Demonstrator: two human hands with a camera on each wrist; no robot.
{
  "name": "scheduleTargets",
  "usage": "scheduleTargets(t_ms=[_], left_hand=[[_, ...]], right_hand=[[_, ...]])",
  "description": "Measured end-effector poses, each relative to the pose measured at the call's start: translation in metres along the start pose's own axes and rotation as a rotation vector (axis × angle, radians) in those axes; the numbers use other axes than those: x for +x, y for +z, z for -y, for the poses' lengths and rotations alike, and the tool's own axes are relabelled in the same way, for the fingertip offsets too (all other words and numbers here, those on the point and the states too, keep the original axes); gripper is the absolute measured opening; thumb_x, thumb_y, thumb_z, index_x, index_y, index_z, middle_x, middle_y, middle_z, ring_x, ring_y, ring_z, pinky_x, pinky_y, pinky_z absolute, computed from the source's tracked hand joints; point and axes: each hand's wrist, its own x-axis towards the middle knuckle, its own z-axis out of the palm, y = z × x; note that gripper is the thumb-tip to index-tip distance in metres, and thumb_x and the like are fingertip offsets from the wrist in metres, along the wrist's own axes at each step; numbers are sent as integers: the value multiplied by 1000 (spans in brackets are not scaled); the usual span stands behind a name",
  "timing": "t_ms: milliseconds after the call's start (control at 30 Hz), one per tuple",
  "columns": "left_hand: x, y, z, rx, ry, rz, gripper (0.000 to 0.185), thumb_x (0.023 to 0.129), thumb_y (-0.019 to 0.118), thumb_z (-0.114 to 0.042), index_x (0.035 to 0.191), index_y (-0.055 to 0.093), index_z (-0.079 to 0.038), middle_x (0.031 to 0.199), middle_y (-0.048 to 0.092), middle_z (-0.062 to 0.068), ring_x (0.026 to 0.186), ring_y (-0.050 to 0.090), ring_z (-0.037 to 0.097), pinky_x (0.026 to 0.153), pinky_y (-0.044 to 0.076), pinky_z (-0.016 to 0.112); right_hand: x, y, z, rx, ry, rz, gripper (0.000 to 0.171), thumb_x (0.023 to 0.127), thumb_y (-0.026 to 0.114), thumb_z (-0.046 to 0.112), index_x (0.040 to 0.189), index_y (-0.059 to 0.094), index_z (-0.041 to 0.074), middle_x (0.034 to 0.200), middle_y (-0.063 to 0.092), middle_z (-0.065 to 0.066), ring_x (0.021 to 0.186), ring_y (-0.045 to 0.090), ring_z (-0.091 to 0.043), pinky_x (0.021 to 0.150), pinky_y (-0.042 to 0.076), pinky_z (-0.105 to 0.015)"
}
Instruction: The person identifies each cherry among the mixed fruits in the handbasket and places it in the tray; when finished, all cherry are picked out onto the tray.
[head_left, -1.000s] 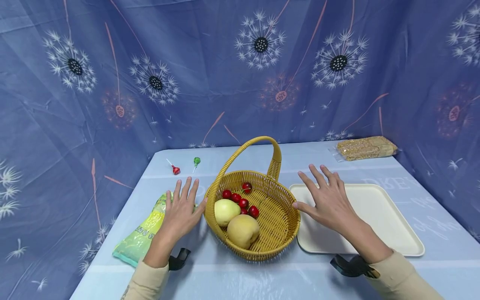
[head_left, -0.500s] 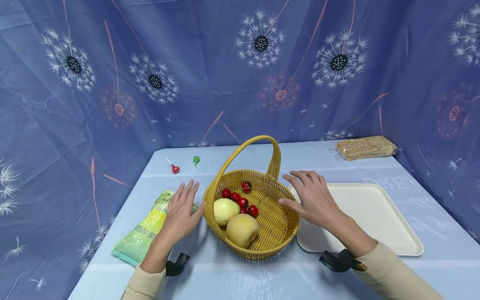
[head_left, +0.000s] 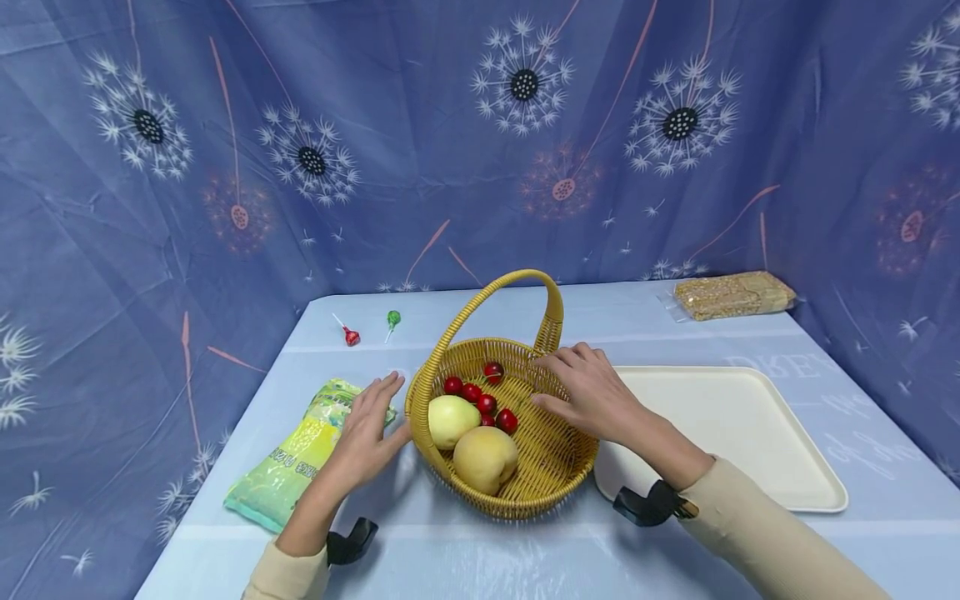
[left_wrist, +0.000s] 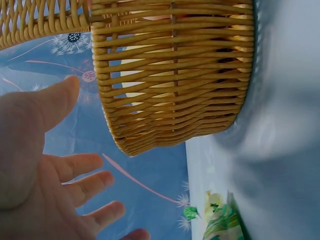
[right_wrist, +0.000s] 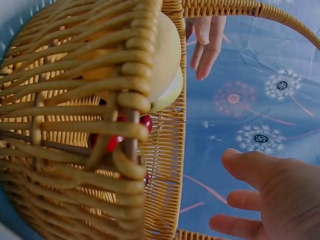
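1. At centre of the head view stands the basket (head_left: 551, 446): green fruit (head_left: 452, 422) at nine o'clock, yellow fruit (head_left: 483, 461) at seven, cherries (head_left: 487, 405) towards eleven. Left hand (head_left: 363, 442) lies at its nine, wide; right hand (head_left: 588, 396) at its two, relaxed and holding nothing. Tray (head_left: 735, 433) at three.
2. Left wrist view: basket at twelve; left hand at eight, thumb wide of the fingers.
3. Right wrist view: basket at nine; right hand at four, thumb and fingers parted.
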Motion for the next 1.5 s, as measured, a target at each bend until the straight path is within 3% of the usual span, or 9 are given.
scheduleTargets(t_ms=[167,667,900,1100,1367,1500], left_hand=[[-3,2,3,-32,6,21,70,87,65,-34,143,38,-4,151,33,16,139,23,42,109,18,68],[-10,5,6,-123,1,55,68,83,69,-34,140,44,-8,151,36,9,139,27,36,107,26,67],[-12,9,5,-127,-22,50,70,82,71,-38,141,44,-12,152,34,7,140,25,34,108,27,66],[-14,12,4,-136,-8,32,71,82,72,-35,142,43,-11,152,34,7,141,24,33,108,26,65],[-16,14,3,-137,-6,22,70,82,71,-35,141,43,-12,152,34,7,140,25,34,107,28,65],[-16,15,2,-134,-14,20,70,81,72,-36,141,44,-13,151,36,5,140,26,35,108,26,65]], right_hand=[[8,3,2,37,-42,65,43,84,68,40,120,63,16,113,64,-4,96,52,-24,76,42,-39],[33,11,-1,233,-95,294,41,87,66,32,122,63,11,122,64,-5,114,56,-26,98,43,-47],[45,15,-3,258,-112,371,39,86,67,31,120,64,12,117,66,-4,110,59,-22,95,48,-41],[55,16,-4,303,-97,416,41,86,68,31,123,62,13,122,65,-3,118,55,-23,105,41,-44],[60,26,-11,344,-70,458,43,87,66,33,125,61,14,124,63,-2,116,55,-22,112,33,-47],[62,31,-13,346,-71,463,42,87,66,33,125,61,15,124,62,1,115,55,-21,107,38,-44]])
